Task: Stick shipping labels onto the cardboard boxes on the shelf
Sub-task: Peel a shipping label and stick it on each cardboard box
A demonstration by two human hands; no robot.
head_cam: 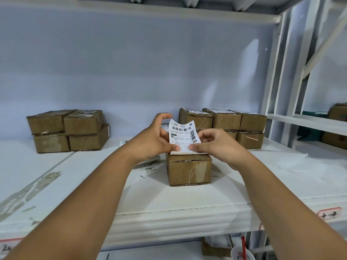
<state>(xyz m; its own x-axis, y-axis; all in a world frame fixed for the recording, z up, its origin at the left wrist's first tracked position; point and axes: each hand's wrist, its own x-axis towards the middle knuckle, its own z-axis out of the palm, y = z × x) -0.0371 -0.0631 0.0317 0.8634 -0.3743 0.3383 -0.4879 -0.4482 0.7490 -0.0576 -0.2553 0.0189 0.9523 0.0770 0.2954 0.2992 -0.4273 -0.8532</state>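
Note:
A small cardboard box [189, 170] stands in the middle of the white shelf [169, 201]. A white shipping label [183, 135] with barcodes stands curled upright above the box top, its lower edge at the box's near top edge. My left hand [152, 140] pinches the label's lower left corner and its fingers curl behind the label's top. My right hand [217, 145] pinches the lower right edge. A stack of unlabelled boxes [68, 131] sits at the back left. A stack of boxes with labels on top [223, 126] sits at the back right.
Loose backing papers [148, 164] and paper scraps lie left of the middle box. A sheet of backing paper [293, 162] lies on the shelf at right. White uprights [277, 76] close the bay on the right, with more boxes [336, 126] beyond. Below the shelf stand a box [216, 246] and a cup [242, 252].

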